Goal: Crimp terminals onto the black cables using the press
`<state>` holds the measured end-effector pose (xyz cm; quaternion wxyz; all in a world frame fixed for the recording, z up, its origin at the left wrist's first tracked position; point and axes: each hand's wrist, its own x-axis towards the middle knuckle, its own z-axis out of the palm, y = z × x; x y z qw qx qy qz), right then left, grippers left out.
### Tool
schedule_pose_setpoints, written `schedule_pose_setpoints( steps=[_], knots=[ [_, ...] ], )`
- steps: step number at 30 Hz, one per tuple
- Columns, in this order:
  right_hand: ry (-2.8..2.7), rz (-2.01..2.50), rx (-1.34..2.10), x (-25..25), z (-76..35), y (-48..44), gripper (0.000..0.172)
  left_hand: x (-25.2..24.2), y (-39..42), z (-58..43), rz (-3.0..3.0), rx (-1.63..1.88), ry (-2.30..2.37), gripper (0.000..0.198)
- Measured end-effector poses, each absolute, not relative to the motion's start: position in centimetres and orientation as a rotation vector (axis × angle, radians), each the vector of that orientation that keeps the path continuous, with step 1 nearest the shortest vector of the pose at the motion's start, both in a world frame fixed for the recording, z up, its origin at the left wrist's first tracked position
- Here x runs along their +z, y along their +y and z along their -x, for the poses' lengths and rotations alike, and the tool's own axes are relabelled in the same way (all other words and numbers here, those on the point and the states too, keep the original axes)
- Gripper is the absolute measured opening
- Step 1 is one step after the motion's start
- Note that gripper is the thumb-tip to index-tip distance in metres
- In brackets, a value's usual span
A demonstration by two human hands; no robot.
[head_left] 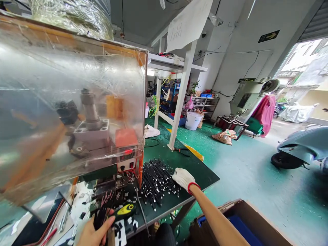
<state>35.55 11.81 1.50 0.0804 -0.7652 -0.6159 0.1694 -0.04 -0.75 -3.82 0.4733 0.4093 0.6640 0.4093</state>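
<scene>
Now gripping black wires (99,218) in left hand (95,233), with gloved right hand (183,178) nearer cable pile (156,181), curled at its right side, hold unclear, cables pointing roughly toward front edge of table (203,175).

It's a workshop, a small factory floor by the look of it. Close by, a metal machine (92,135) sits behind a scuffed clear guard (38,71), a control box (126,165) with knob and switch near its lower corner. Black cables (156,181) lie heaped on the dark bench (198,171). Across the green floor (241,177) stands a pale green machine (242,99), a sack (224,136) in front. Laden shelves (212,106) line the back, near a white bucket (193,120). Under the shutter (316,22) daylight comes in, and a scooter (303,147) stands near that opening.
</scene>
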Motion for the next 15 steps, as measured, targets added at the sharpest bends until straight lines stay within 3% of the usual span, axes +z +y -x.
schedule_pose_setpoints(
  steps=[3, 9, 15],
  knots=[
    [-1.755, 2.246, 0.549, 1.9, -35.7, 10.8, 0.013, -3.9, -0.6, -0.3, -1.003, 1.030, 1.669, 0.057],
    [-1.417, 1.726, 1.120, 3.1, -32.8, 6.9, 0.020, -1.0, -1.5, -0.5, -0.980, 1.065, 1.527, 0.060],
    [-1.358, 1.435, 1.608, 2.2, -23.2, 2.6, 0.034, 0.5, -4.1, 1.6, -0.754, 1.216, 1.475, 0.062]
  ],
)
